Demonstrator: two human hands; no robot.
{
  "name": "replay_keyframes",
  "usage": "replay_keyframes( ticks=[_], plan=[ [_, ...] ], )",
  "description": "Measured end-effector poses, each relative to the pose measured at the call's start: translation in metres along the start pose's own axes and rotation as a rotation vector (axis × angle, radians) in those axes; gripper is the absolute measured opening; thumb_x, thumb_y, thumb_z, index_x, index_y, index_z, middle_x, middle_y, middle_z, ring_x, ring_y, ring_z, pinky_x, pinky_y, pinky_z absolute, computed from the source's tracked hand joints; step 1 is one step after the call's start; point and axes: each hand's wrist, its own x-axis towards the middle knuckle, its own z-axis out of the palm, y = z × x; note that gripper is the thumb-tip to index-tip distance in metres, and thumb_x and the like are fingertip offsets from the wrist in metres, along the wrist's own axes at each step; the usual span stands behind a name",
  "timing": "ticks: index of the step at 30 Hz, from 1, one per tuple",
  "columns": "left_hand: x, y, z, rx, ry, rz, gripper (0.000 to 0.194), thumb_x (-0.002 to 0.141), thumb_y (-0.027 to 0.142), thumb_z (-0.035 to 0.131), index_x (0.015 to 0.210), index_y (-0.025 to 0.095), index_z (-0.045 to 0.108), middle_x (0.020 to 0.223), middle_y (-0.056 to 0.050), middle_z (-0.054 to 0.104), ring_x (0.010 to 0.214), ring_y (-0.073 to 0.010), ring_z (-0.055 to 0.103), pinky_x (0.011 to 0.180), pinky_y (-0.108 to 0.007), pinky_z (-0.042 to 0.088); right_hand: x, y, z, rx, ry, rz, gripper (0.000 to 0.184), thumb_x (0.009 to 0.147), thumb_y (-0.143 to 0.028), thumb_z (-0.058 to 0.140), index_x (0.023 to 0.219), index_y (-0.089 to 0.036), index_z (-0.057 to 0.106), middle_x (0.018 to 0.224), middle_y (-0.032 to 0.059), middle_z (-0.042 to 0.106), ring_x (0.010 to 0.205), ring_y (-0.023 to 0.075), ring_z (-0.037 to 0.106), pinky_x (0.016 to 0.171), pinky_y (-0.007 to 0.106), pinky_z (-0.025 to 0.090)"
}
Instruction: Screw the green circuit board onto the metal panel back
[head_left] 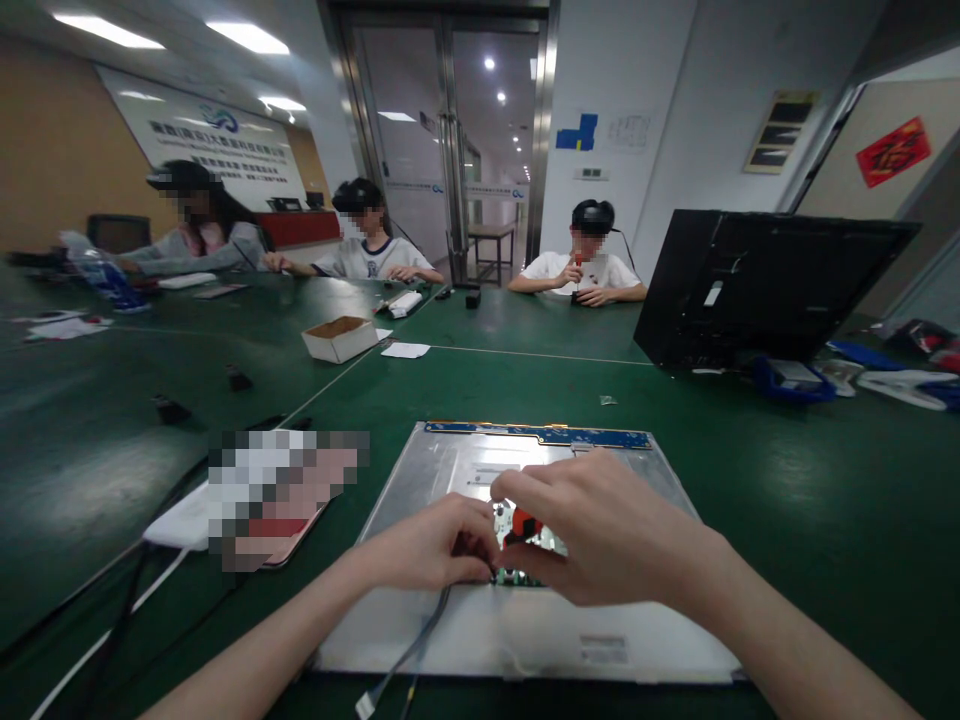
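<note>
Currently, the right hand (600,530) curls its fingers around a red-and-black tool (527,524) over the green circuit board (521,579), which sits on a silvery panel (540,630) lying flat on the bench (810,490). The left hand (435,545) bunches its fingers narrowly by the board's edge; whether they grip anything, I cannot tell.

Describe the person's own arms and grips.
The left grip and right grip are ungloved human hands; no ring shows on the visible fingers. The left arm and right arm are bare forearms tapering to the wrist, with no sleeve, watch, bracelet or marking in view.
</note>
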Motion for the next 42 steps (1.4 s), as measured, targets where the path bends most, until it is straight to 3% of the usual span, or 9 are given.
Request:
replay_keyframes(
  ticks=[5,12,18,24,31,34,37,42],
  plan=[
    [-0.0002,0.0017,-0.0009,-0.014,-0.006,-0.006,0.009,0.076,0.011,0.067,0.081,0.018,0.07,0.082,0.0,0.06,0.07,-0.0132,0.055,0.058,-0.021,0.043,-0.0003,-0.0007,-0.0036,0.051,0.001,-0.013,0.01,0.085,-0.022,0.053,0.094,-0.019,0.05,0.088,0.001,0.064,0.064,0.0126,0.05,0.051,0.026,0.022],
    [0.0013,0.0035,-0.0004,0.012,0.007,0.013,0.006,0.077,0.012,0.067,0.073,0.016,0.068,0.071,0.003,0.056,0.063,-0.0105,0.051,0.054,-0.02,0.039,0.0,0.0008,-0.0002,-0.016,0.008,0.002,0.015,0.088,-0.035,0.058,0.091,-0.021,0.052,0.077,-0.0016,0.064,0.06,0.0117,0.048,0.05,0.027,0.019],
    [-0.0004,-0.0001,-0.0003,-0.014,0.002,0.026,0.005,0.078,0.015,0.066,0.08,0.018,0.07,0.08,0.0,0.06,0.068,-0.0132,0.056,0.057,-0.021,0.044,-0.0003,-0.0016,-0.0038,0.033,-0.015,-0.019,0.005,0.086,-0.021,0.052,0.09,-0.02,0.052,0.084,0.0,0.063,0.062,0.011,0.047,0.051,0.026,0.021],
    [0.0,-0.0012,0.0004,0.002,-0.022,0.007,0.006,0.082,0.017,0.065,0.081,0.017,0.071,0.077,0.0,0.062,0.066,-0.0126,0.055,0.056,-0.02,0.042,-0.0009,-0.0024,-0.0014,-0.018,0.0,-0.01,0.016,0.091,-0.037,0.055,0.091,-0.022,0.053,0.074,-0.0023,0.063,0.058,0.0111,0.047,0.05,0.027,0.018],
    [-0.0004,-0.0012,0.0009,0.001,-0.006,0.013,0.006,0.079,0.015,0.066,0.08,0.018,0.071,0.083,-0.001,0.064,0.07,-0.014,0.057,0.059,-0.022,0.045,-0.001,-0.0063,-0.0035,0.049,-0.017,-0.011,0.013,0.083,-0.022,0.051,0.095,-0.019,0.049,0.088,0.0024,0.063,0.064,0.013,0.051,0.049,0.026,0.023],
    [0.0,0.0007,0.0001,0.026,0.005,0.029,0.006,0.079,0.015,0.066,0.077,0.017,0.071,0.075,0.0,0.062,0.066,-0.0125,0.055,0.057,-0.021,0.043,0.0012,-0.0055,0.0003,-0.01,0.018,0.012,0.008,0.09,-0.026,0.05,0.095,-0.02,0.05,0.082,0.0006,0.064,0.061,0.0127,0.052,0.049,0.027,0.02],
    [0.0002,0.0014,0.0001,0.051,0.016,0.051,0.008,0.081,0.017,0.065,0.075,0.017,0.07,0.069,0.002,0.058,0.063,-0.0118,0.052,0.054,-0.02,0.04,0.0015,-0.0047,0.0019,-0.042,0.015,0.017,0.015,0.091,-0.035,0.054,0.094,-0.02,0.051,0.076,-0.001,0.063,0.058,0.0127,0.052,0.049,0.028,0.017],
    [-0.0009,-0.0001,0.0003,0.054,0.014,0.04,0.006,0.08,0.016,0.066,0.08,0.018,0.071,0.076,0.001,0.061,0.067,-0.0128,0.055,0.057,-0.021,0.043,-0.0009,-0.0064,-0.0018,0.049,-0.002,-0.014,0.014,0.087,-0.027,0.053,0.097,-0.019,0.05,0.091,0.0026,0.063,0.065,0.0137,0.052,0.049,0.026,0.022]
  ],
)
